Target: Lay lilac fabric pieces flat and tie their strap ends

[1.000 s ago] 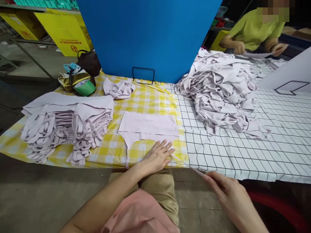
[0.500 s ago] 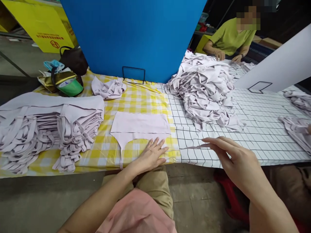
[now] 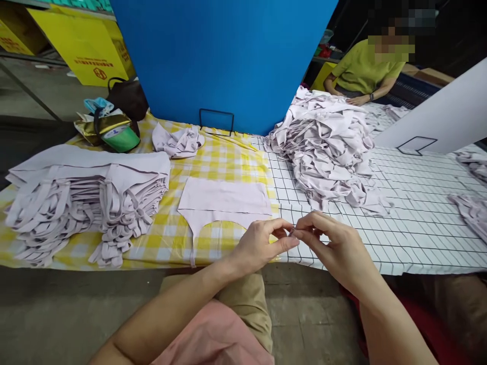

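A pale lilac strappy top [image 3: 224, 195] lies flat on the yellow checked cloth, its left strap hanging toward the table edge. Over its lower right corner, my left hand [image 3: 262, 242] is closed in a pinch. My right hand [image 3: 333, 246] pinches from the other side, and the fingertips of both hands meet at the top's right strap. Only a tiny bit shows between the fingers; the rest of that strap is hidden behind my hands. To the left lies a thick stack of matching tops [image 3: 91, 167], their straps bunched at the front.
A large heap of lilac garments [image 3: 327, 137] sits on the white grid cloth [image 3: 411, 197]. Behind stand a blue panel [image 3: 224, 61] and a white panel [image 3: 437, 111]. A crumpled lilac piece [image 3: 177, 141] and a green tape roll [image 3: 120, 138] lie at back left. A co-worker [image 3: 365, 71] sits across.
My left hand has lifted off the top and moved right into a pinch. My right hand has come left with the strap, so the fingertips now meet. The co-worker's hands have shifted.
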`<state>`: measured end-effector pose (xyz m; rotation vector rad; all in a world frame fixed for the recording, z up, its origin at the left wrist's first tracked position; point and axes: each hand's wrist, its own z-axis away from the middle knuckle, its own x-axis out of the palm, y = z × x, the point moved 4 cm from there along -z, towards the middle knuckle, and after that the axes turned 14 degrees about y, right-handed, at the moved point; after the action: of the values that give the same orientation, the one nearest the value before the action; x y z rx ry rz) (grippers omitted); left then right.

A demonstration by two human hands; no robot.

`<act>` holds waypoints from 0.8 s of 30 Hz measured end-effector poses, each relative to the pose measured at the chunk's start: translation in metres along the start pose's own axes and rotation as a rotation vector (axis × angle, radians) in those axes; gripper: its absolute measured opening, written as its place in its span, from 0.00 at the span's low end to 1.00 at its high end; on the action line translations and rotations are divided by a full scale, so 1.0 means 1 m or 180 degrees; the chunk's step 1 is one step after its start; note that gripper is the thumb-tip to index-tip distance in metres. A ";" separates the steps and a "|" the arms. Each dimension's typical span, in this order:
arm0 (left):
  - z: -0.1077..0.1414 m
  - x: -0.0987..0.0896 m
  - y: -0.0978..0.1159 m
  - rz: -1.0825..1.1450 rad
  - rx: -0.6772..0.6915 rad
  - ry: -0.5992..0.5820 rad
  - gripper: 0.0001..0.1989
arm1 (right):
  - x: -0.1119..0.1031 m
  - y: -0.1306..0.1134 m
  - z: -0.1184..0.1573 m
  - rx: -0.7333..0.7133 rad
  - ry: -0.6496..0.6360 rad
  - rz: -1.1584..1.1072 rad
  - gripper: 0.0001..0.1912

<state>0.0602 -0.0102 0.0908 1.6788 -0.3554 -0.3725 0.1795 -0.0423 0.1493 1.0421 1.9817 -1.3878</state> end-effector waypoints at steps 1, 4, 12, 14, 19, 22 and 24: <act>0.000 0.000 -0.002 -0.0033 0.0053 0.0080 0.09 | 0.002 0.000 0.000 0.0055 -0.0015 -0.0124 0.11; 0.000 0.000 -0.006 -0.0182 0.0160 0.0268 0.11 | 0.009 0.007 0.000 0.0445 -0.0119 -0.0476 0.10; 0.005 -0.004 -0.013 -0.0208 -0.0091 0.0303 0.13 | 0.031 0.023 0.005 0.1516 -0.0682 -0.1439 0.14; 0.007 -0.003 -0.016 0.0057 -0.0304 0.0220 0.13 | 0.034 0.024 0.005 0.1555 -0.0694 -0.1451 0.14; 0.012 -0.001 -0.020 0.0072 -0.0518 0.0294 0.13 | 0.038 0.023 0.008 0.1146 -0.0347 -0.1137 0.12; 0.013 0.000 -0.026 0.0229 -0.0783 0.0382 0.13 | 0.041 0.023 0.013 0.0484 0.0129 -0.0708 0.05; 0.013 0.000 -0.031 0.0375 -0.0977 0.0439 0.14 | 0.046 0.023 0.019 -0.0145 0.0301 -0.0324 0.07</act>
<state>0.0546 -0.0176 0.0583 1.3679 -0.2779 -0.2101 0.1706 -0.0415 0.0953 1.0162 2.1517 -1.3614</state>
